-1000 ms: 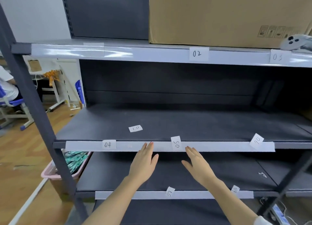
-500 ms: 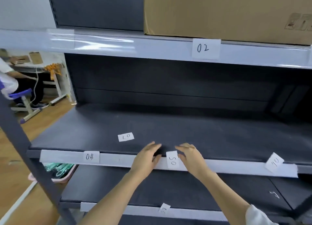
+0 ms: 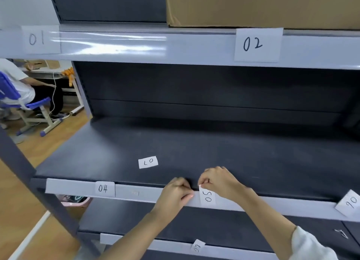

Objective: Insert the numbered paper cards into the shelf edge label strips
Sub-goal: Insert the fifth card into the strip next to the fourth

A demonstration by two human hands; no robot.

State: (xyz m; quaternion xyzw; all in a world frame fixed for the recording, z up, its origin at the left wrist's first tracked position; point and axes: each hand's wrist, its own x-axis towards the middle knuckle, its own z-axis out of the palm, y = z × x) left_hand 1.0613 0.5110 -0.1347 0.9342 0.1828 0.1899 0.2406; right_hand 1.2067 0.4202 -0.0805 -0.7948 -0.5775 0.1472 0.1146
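Here the card marked 05 (image 3: 207, 196) stands on end against the middle label strip (image 3: 136, 193), its long axis running twelve to six. The right hand (image 3: 220, 181) pinches its top corner; the left hand (image 3: 176, 193), at nine o'clock, grips the strip's edge.

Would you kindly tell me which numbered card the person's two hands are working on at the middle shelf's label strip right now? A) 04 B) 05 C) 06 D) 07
B: the right hand pinches the top of the sideways 05 card at the label strip, with the left hand beside it; the 04 card, the 07 card and the 06 card are untouched.
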